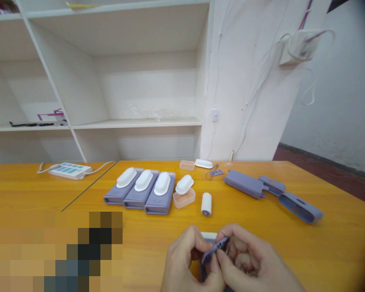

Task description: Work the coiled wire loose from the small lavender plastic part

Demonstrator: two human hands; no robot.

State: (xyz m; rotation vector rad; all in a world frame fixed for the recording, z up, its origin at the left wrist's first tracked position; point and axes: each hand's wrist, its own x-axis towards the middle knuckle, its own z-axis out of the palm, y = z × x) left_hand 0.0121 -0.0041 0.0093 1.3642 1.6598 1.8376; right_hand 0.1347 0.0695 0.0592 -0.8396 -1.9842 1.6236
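Observation:
My left hand (182, 259) and my right hand (252, 261) meet at the front of the table. Between their thumbs and fingers they pinch a small purple-grey plastic plate (209, 254), held tilted. Something thin and wire-like shows under my right fingers, but its kind is unclear. Partly hidden behind the hands is a pale-edged object (209, 235). Just beyond stands a white cylinder (206, 204). A white oval cap (184, 184) leans on a clear peach tray (184, 199) to its left.
Three purple-grey cases (158, 205) with white oval caps (162, 183) lie in a row, left of centre. On the right are a perforated purple-grey shell (245, 184) and an open sleeve (300, 209). A small plate with wires (216, 172) and a power strip (69, 170) lie farther back.

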